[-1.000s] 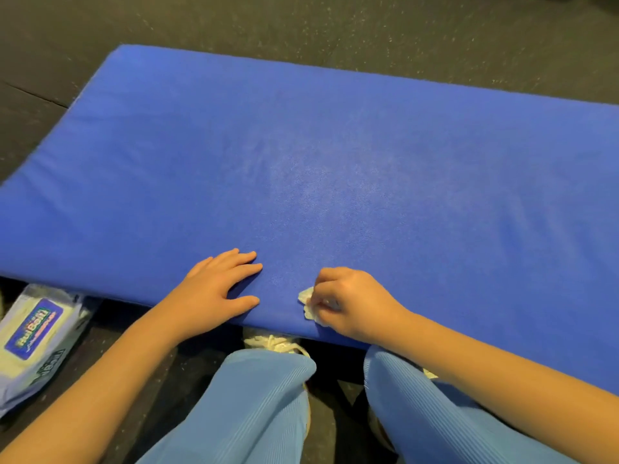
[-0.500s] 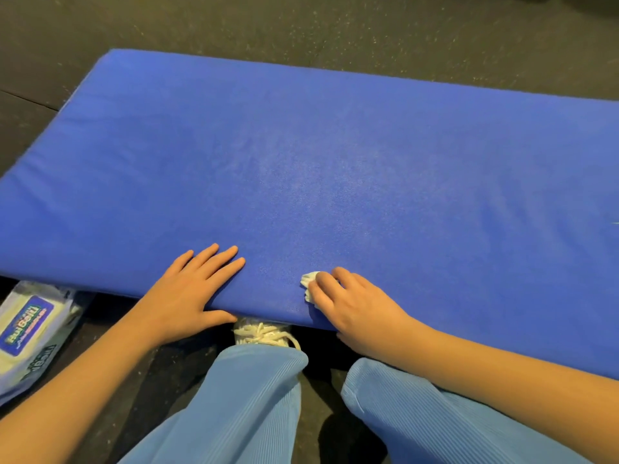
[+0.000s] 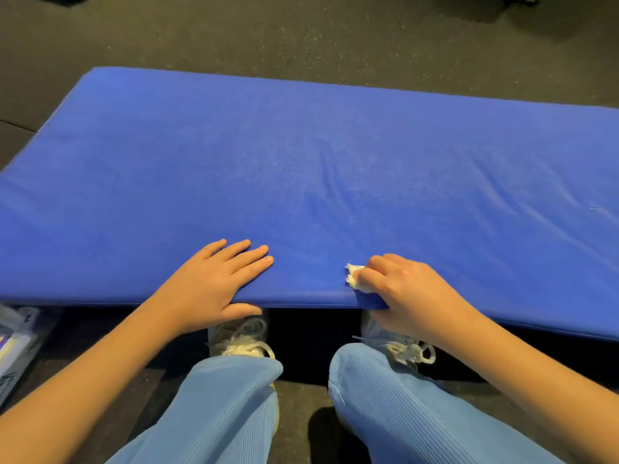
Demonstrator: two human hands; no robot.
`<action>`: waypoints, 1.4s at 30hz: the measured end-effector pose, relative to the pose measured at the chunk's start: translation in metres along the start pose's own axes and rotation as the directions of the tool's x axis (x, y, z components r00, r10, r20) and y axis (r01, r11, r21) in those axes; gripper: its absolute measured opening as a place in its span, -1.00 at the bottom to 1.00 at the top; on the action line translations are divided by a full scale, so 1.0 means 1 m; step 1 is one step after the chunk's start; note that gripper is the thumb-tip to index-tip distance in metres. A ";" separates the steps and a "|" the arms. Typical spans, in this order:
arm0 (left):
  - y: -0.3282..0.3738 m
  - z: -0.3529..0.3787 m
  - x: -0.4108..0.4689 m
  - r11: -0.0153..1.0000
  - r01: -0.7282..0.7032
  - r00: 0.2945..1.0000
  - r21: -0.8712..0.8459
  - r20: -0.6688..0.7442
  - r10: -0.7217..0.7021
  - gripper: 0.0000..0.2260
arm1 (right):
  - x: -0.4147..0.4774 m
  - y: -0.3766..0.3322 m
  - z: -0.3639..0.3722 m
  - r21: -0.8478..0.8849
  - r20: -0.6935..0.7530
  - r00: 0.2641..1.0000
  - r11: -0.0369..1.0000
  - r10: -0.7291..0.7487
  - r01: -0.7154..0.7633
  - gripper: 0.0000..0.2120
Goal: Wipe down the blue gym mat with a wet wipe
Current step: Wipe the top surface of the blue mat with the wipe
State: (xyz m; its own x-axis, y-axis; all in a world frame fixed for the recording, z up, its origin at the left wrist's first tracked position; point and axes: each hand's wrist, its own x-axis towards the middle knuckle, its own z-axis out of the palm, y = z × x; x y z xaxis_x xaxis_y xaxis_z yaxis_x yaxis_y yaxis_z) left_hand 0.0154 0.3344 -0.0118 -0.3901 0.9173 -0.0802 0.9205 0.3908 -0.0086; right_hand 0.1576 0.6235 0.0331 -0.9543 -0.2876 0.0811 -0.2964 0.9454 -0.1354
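Observation:
A thick blue gym mat [image 3: 301, 169] lies across the dark floor and fills most of the head view. My left hand [image 3: 214, 283] rests flat on its near edge, fingers straight, thumb hooked under the edge. To the right, my right hand [image 3: 408, 289] grips a crumpled white wet wipe [image 3: 355, 279] and presses it on the mat at the near edge. Only a small part of the wipe shows beside my fingers. The mat's cover is creased around my right hand.
A pack of wet wipes [image 3: 20, 343] lies on the floor at the lower left, partly cut off by the frame. My knees in light blue trousers [image 3: 234, 406] and my white laced shoes [image 3: 241, 339] sit just below the mat's near edge. Dark speckled floor [image 3: 301, 31] surrounds the mat.
My right hand has slid the wipe to the right along the near edge, away from the left hand. The left hand stays flat on the mat. The view has tilted down.

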 end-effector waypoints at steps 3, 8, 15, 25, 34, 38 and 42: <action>0.026 -0.004 0.022 0.998 -0.014 0.999 -0.054 0.047 0.017 -0.32 | -0.024 0.014 -0.013 -0.024 0.055 0.996 0.997 0.072 -0.071 -0.51; 0.056 -0.003 0.031 0.994 -0.053 0.998 -0.095 0.027 0.055 -0.31 | -0.057 0.020 -0.024 -0.016 0.089 0.988 0.992 0.124 -0.123 -0.54; 0.066 0.016 0.023 0.986 -0.100 0.993 -0.136 0.051 0.107 -0.33 | -0.081 0.007 -0.006 0.111 0.234 0.957 0.973 0.171 -0.201 -0.55; 0.035 0.023 0.030 0.900 0.271 0.962 -0.342 0.119 -0.245 -0.20 | -0.058 0.026 0.019 0.345 0.195 0.905 0.838 0.378 -0.424 -0.86; 0.041 0.025 0.023 0.841 0.392 0.919 -0.373 0.203 -0.338 -0.29 | -0.007 -0.016 0.021 0.532 0.311 0.937 0.787 0.160 -0.311 -0.83; 0.043 0.026 0.023 0.851 0.387 0.921 -0.355 0.201 -0.335 -0.29 | 0.011 0.006 0.042 0.401 0.168 0.882 0.787 0.440 -0.469 -0.86; 0.043 0.026 0.022 0.853 0.387 0.921 -0.350 0.197 -0.337 -0.30 | 0.004 -0.031 0.031 0.526 0.231 0.966 0.820 0.116 -0.225 -0.81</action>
State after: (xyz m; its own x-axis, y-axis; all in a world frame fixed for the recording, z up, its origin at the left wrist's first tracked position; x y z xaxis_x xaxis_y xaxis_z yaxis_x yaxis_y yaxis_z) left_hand 0.0469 0.3699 -0.0396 -0.6646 0.6979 -0.2669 0.6264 0.7151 0.3102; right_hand 0.1618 0.5882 0.0074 -0.9651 -0.2032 -0.1653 -0.0486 0.7592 -0.6490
